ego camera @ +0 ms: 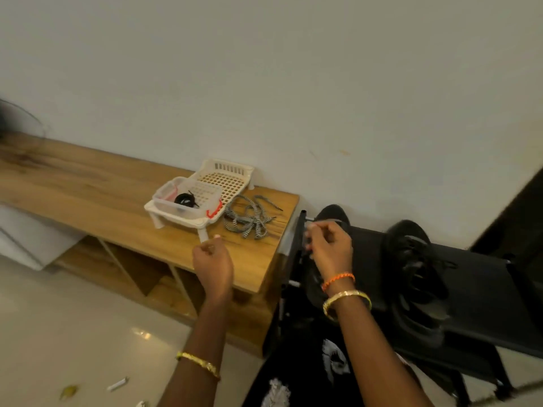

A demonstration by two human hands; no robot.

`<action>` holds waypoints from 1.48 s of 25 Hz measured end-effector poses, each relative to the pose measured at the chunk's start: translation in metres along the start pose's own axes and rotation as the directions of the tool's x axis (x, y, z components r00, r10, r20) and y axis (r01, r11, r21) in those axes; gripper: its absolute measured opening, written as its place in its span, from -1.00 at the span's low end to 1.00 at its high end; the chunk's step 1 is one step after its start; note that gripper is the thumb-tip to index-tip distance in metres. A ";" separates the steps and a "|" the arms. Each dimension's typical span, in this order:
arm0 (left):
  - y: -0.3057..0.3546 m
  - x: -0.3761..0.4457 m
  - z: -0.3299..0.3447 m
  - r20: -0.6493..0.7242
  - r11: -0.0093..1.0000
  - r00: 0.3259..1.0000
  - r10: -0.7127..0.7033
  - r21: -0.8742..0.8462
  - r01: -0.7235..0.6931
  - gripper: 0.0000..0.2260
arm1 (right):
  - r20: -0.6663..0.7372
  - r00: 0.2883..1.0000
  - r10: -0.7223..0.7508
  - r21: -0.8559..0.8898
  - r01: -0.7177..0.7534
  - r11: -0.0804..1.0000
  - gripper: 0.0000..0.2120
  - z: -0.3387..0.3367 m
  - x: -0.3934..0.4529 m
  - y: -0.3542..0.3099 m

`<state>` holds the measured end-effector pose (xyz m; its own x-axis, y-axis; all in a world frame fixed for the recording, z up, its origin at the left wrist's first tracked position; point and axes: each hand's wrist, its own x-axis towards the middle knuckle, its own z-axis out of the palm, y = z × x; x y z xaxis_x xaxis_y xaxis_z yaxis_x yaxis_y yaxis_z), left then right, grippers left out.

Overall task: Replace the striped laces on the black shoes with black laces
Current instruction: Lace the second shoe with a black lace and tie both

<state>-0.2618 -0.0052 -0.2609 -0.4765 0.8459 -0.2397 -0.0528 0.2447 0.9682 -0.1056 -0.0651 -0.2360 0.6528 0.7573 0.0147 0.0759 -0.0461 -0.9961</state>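
Two black shoes stand on a black rack [484, 289] right of the wooden table [88, 183]: one [333, 212] at the rack's left end, the other [417, 259] further right with dark laces across it. My right hand [329, 248] is in front of the left shoe, fingers curled round its left edge beside the rack post. Over the table's front edge, my left hand [213, 259] is curled into a fist with nothing visible in it. The striped laces [249, 218] lie loose on the table's right end. A coiled black lace [185, 199] sits in a clear box [164, 205].
The clear box with red clips rests on a white slotted basket [232, 174] against the wall. Open shelves run below the table. Small scraps [117, 384] lie on the pale floor. A dark doorway edge [517, 212] is at the far right.
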 end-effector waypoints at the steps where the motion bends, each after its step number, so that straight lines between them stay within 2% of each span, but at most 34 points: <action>1: 0.006 0.030 -0.005 -0.016 0.997 0.996 -0.083 -0.004 0.083 -0.61 | 0.109 0.994 -0.023 -0.049 0.028 0.998 -0.91 0.029 0.013 -0.008; 4: 0.015 0.096 -0.007 0.034 0.974 0.974 -0.222 0.047 0.220 -0.32 | 0.379 0.911 -0.165 -0.220 0.262 0.940 -0.86 0.121 0.052 -0.030; 6: 0.015 0.126 0.000 0.079 0.969 0.968 -0.240 -0.037 0.244 -0.28 | 0.524 0.818 -0.237 -0.293 0.435 0.852 -0.86 0.176 0.074 -0.036; 8: 0.017 0.149 0.006 0.106 0.965 0.974 -0.202 -0.151 0.217 -0.35 | 0.641 0.730 -0.238 -0.358 0.558 0.749 -0.83 0.222 0.093 -0.035; 10: 0.018 0.164 0.011 0.140 0.956 0.975 -0.171 -0.216 0.199 -0.50 | 0.754 0.629 -0.187 -0.418 0.679 0.603 -0.78 0.255 0.107 -0.030; 12: 0.016 0.176 0.015 0.174 0.948 0.964 -0.202 -0.211 0.237 -0.56 | 0.842 0.534 -0.080 -0.455 0.782 0.426 -0.73 0.280 0.119 -0.023; 14: 0.013 0.182 0.017 0.182 0.943 0.954 -0.238 -0.192 0.272 -0.57 | 0.872 0.487 0.043 -0.477 0.828 0.296 -0.68 0.295 0.128 -0.016; 16: 0.011 0.183 0.018 0.186 0.943 0.949 -0.255 -0.170 0.287 -0.60 | 0.874 0.480 0.077 -0.483 0.838 0.254 -0.70 0.300 0.133 -0.010; 19: 0.016 0.179 0.014 0.191 0.946 0.949 -0.251 -0.159 0.282 -0.63 | 0.885 0.463 0.049 -0.457 0.843 0.285 -0.77 0.299 0.134 -0.009; 21: 0.020 0.175 0.011 0.211 0.948 0.945 -0.248 -0.145 0.281 -0.65 | 0.876 0.482 0.001 -0.451 0.821 0.351 -0.79 0.293 0.132 -0.017; 23: 0.027 0.166 0.009 0.182 0.959 0.952 -0.248 -0.090 0.267 -0.63 | 0.829 0.554 -0.079 -0.438 0.729 0.526 -0.90 0.279 0.130 -0.037; 25: 0.038 0.157 0.007 0.021 0.981 0.983 -0.184 0.070 0.182 -0.55 | 0.782 0.621 -0.060 -0.377 0.547 0.748 -0.80 0.256 0.128 -0.065; 26: 0.046 0.150 0.005 -0.049 0.983 0.994 -0.100 0.149 0.107 -0.50 | 0.775 0.631 -0.038 -0.323 0.446 0.834 -0.77 0.240 0.125 -0.080; 27: 0.055 0.140 0.004 -0.051 0.986 0.999 0.012 0.167 -0.003 -0.49 | 0.771 0.636 -0.029 -0.263 0.360 0.895 -0.76 0.222 0.121 -0.093; 28: 0.064 0.126 0.005 0.006 0.981 0.991 0.135 0.137 -0.135 -0.48 | 0.766 0.642 -0.037 -0.202 0.295 0.934 -0.75 0.200 0.116 -0.106; 29: 0.073 0.109 0.005 0.086 0.957 0.959 0.269 0.091 -0.276 -0.47 | 0.760 0.647 -0.050 -0.144 0.242 0.959 -0.75 0.176 0.109 -0.116; 30: 0.080 0.090 0.006 0.168 0.909 0.900 0.402 0.039 -0.414 -0.45 | 0.753 0.655 -0.061 -0.098 0.202 0.974 -0.76 0.151 0.102 -0.122; 32: 0.087 0.051 0.009 0.342 0.785 0.721 0.602 -0.091 -0.612 -0.38 | 0.714 0.697 -0.063 -0.058 0.149 0.987 -0.76 0.099 0.086 -0.125; 33: 0.085 0.032 0.012 0.458 0.762 0.637 0.620 -0.158 -0.628 -0.40 | 0.678 0.733 -0.050 -0.068 0.131 0.989 -0.75 0.072 0.076 -0.121; 34: 0.081 0.015 0.016 0.581 0.771 0.558 0.592 -0.207 -0.603 -0.51 | 0.634 0.773 -0.032 -0.086 0.112 0.990 -0.75 0.047 0.067 -0.114; 36: 0.065 -0.018 0.024 0.808 0.849 0.413 0.420 -0.190 -0.493 -0.81 | 0.499 0.866 0.029 -0.102 0.026 0.994 -0.74 -0.003 0.050 -0.091; 37: 0.053 -0.032 0.027 0.881 0.895 0.360 0.307 -0.138 -0.425 -0.78 | 0.411 0.908 0.077 -0.083 -0.047 0.995 -0.73 -0.028 0.041 -0.077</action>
<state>-0.2255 -0.0066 -0.2042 0.5857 0.7970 0.1472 0.0339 -0.2056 0.9781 -0.0635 -0.0484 -0.1560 0.2892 0.9521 -0.0994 0.1075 -0.1355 -0.9849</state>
